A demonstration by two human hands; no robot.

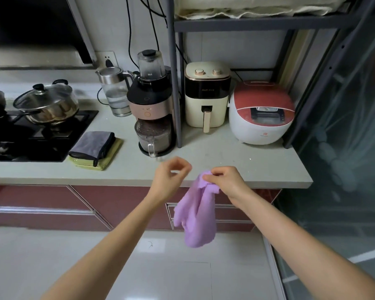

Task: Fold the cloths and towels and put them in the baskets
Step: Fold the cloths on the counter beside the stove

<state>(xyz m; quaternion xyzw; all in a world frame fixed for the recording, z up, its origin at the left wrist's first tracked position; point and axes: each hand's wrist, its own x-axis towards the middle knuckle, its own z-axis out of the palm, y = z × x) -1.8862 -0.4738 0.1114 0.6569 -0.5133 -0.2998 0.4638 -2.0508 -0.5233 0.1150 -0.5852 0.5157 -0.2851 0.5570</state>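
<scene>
Right hand [224, 180] pinches the purple cloth [196, 215], which hangs before the desk's [236, 167] front edge. Left hand [171, 177] beside it, fingers curled, holding nothing.

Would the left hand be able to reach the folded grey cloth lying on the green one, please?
Probably yes: the left hand holds nothing, and only bare countertop lies between it and the folded grey cloth on the green cloth.
</scene>
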